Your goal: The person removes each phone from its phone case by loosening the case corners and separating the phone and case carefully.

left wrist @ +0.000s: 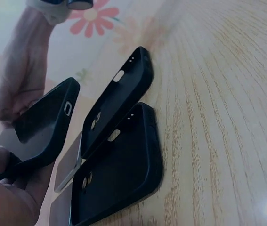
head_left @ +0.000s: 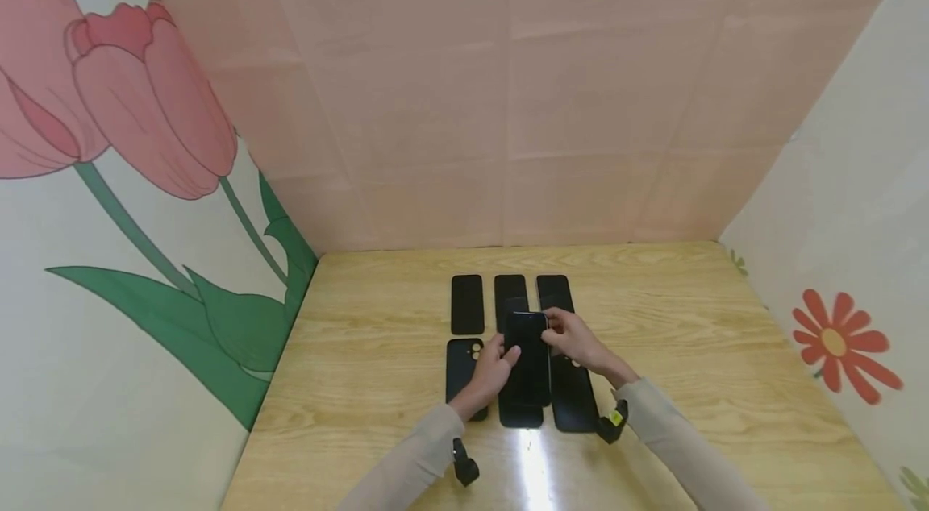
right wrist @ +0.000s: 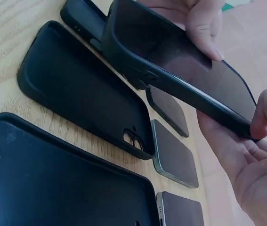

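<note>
A dark phone (head_left: 528, 358) in a black phone case (left wrist: 69, 110) is held above the table, screen up. My left hand (head_left: 495, 370) grips its left side, thumb lying over the screen. At the top right corner, my right hand (head_left: 576, 340) pinches the phone and case edge between thumb and fingers. In the right wrist view, a bright strip of the phone's side shows above the case wall (right wrist: 171, 89) near the right hand. Beneath and beside the held phone lie empty black cases (head_left: 464, 370) (right wrist: 86, 89), open side up, with camera holes.
Behind the cases, three phones (head_left: 468, 304) (head_left: 510, 293) (head_left: 555, 293) lie in a row, the right two partly hidden by the hands and held phone. The wooden table (head_left: 377, 317) meets a pink back wall and flower-printed side walls (head_left: 835, 342).
</note>
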Available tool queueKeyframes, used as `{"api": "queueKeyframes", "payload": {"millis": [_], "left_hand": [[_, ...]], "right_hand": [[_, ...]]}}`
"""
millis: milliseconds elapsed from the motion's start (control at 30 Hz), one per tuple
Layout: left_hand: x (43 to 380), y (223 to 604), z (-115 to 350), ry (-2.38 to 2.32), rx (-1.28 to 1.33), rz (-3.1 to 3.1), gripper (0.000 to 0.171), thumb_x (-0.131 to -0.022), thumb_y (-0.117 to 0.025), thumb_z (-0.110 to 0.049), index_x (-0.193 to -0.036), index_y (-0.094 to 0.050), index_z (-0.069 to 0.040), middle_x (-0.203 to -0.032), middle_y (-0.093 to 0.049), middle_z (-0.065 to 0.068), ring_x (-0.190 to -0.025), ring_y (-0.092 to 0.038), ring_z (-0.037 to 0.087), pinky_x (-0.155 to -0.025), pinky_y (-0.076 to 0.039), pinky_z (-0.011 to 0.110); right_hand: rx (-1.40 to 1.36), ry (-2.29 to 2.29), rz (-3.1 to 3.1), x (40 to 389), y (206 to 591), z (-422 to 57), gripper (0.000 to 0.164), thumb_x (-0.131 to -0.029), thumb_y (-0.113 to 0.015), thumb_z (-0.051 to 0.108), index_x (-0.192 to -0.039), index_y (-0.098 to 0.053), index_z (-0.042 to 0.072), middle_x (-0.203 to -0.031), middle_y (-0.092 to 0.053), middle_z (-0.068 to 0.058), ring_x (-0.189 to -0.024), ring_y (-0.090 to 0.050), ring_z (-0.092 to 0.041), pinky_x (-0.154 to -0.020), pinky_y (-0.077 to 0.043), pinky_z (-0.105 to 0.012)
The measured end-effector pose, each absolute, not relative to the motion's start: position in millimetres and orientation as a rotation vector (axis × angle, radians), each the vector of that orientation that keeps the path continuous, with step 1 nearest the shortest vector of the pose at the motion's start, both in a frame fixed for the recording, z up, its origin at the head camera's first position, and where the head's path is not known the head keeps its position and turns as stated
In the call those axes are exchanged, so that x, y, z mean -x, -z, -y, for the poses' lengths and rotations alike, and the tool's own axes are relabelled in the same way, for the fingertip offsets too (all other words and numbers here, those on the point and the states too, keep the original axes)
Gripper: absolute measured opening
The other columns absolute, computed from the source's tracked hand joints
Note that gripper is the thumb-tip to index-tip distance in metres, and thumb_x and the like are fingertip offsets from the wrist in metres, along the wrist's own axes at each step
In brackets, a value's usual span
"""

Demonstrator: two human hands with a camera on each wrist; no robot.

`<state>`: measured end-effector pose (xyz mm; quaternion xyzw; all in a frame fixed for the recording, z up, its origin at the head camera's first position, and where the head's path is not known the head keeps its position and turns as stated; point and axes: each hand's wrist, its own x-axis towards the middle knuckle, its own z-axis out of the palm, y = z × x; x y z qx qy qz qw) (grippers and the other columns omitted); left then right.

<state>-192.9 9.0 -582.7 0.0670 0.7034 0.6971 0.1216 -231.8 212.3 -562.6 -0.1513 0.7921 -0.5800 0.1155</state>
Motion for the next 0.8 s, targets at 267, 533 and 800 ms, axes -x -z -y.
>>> {"api": "queueKeyframes", "payload": {"millis": [267, 533, 800], "left_hand": [[197.6, 583.0, -2.3, -1.993, -0.247, -1.946, 0.034, -0.106, -0.046, -0.014, -0.135, -0.049, 0.002, -0.118, -0.065, 0.016, -0.105, -0.065, 0.026, -0.091, -0.052, 0.042], [199.3, 586.5, 0.2, -1.998, -0.228, -1.838, 0.031, -0.106, -0.045, -0.014, -0.133, -0.049, 0.001, -0.114, -0.067, 0.015, -0.1, -0.067, 0.026, -0.086, -0.054, 0.04], [199.9, 586.2, 2.1, -1.993, -0.219, -1.828, 0.03, -0.105, -0.045, -0.011, -0.133, -0.051, 0.0, -0.112, -0.068, 0.017, -0.097, -0.067, 0.028, -0.083, -0.055, 0.042]], "right_hand": [[0.483, 1.819, -2.114, 234.7, 566.1, -216.3, 0.03, -0.1, -0.045, -0.003, -0.125, -0.045, -0.018, -0.104, -0.066, -0.026, -0.087, -0.069, -0.03, -0.071, -0.059, -0.046], [0.447, 1.859, -2.034, 233.2, 567.4, -217.2, 0.031, -0.101, -0.039, -0.002, -0.127, -0.046, -0.016, -0.105, -0.068, -0.024, -0.088, -0.07, -0.027, -0.073, -0.058, -0.046], [0.488, 1.88, -2.002, 233.0, 569.5, -219.2, 0.033, -0.101, -0.037, -0.001, -0.128, -0.046, -0.017, -0.105, -0.068, -0.024, -0.089, -0.07, -0.027, -0.073, -0.058, -0.046]]}}
